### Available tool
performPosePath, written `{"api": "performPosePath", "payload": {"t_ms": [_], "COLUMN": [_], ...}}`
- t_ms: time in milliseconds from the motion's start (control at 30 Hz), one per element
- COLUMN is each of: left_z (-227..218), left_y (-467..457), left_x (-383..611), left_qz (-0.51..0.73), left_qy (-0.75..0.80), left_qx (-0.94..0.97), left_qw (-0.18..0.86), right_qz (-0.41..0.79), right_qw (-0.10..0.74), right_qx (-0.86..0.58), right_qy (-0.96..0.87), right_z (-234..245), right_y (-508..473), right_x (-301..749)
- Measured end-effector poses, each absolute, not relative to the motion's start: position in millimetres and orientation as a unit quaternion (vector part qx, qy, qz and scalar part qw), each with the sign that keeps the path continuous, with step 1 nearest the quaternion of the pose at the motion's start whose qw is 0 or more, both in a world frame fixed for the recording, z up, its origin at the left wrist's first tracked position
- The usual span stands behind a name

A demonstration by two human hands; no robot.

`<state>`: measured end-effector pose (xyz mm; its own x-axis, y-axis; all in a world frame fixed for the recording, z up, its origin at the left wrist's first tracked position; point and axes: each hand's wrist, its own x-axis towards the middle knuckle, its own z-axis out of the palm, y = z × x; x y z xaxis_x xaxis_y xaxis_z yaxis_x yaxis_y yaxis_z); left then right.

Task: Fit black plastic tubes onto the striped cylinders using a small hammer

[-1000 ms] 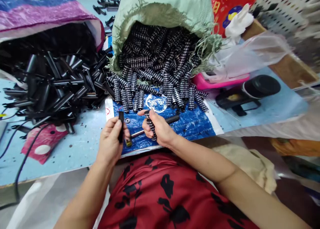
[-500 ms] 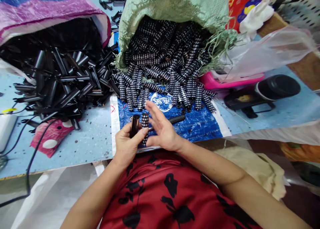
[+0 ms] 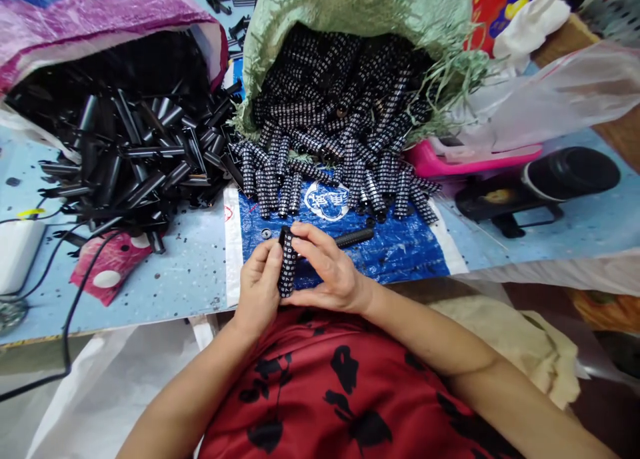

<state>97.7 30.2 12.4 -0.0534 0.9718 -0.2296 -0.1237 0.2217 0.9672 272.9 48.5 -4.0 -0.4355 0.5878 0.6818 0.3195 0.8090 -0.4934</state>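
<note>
In the head view, my left hand [image 3: 260, 284] is closed around a black channel-shaped casing [image 3: 283, 237], mostly hidden by its fingers. Against the casing stands a cylinder of number wheels [image 3: 287, 269], black with white digits, nearly upright. My right hand [image 3: 333, 272] pinches this cylinder, fingertips near its upper end and thumb by its lower end. Just beyond the right fingers, a tool with a black ridged handle [image 3: 356, 237] lies on the blue printed sheet [image 3: 400, 259]. Similar number-wheel cylinders [image 3: 350, 159] spill from a pale green woven sack [image 3: 370, 2].
At left, many black casings [image 3: 150, 152] spill from a purple and white bag [image 3: 115, 29]. A pink spotted pouch [image 3: 107, 269] and a black cable [image 3: 75, 312] lie before them. At right are a pink tray [image 3: 475, 162] and a black bottle [image 3: 570, 175] on its side.
The casing and the number-wheel cylinder, side by side with a gap before, are now together. My right hand, with its fingers spread before, has closed on the cylinder. The view has shifted slightly.
</note>
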Motion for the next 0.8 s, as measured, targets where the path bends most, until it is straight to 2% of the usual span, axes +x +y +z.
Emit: {"api": "performPosePath", "payload": {"t_ms": [133,333,400,500,600,667,800], "left_z": [11,12,7,-3,-9,-11,-12], "left_y": [33,39,41,46,53,59,69], "left_x": [89,80,71,43,11,-4,-13], "left_qz": [0.459,0.418,0.44,0.451,0.336,0.252,0.172], "left_qy": [0.504,0.511,0.53,0.59,0.638,0.646,0.648], "left_qx": [0.313,0.281,0.33,0.476,0.608,0.647,0.635], "left_qw": [0.662,0.696,0.646,0.471,0.331,0.318,0.383], "right_qz": [0.112,0.138,0.123,0.066,0.039,0.049,0.084], "right_qw": [0.423,0.426,0.412,0.319,0.234,0.261,0.368], "right_qx": [-0.285,-0.308,-0.326,-0.383,-0.418,-0.422,-0.415], "right_qy": [-0.853,-0.839,-0.842,-0.864,-0.877,-0.867,-0.828], "right_z": [-11,-19,-22,-27,-27,-22,-9], "right_y": [47,47,50,53,51,48,50], "right_x": [274,271,278,293,302,301,286]}}
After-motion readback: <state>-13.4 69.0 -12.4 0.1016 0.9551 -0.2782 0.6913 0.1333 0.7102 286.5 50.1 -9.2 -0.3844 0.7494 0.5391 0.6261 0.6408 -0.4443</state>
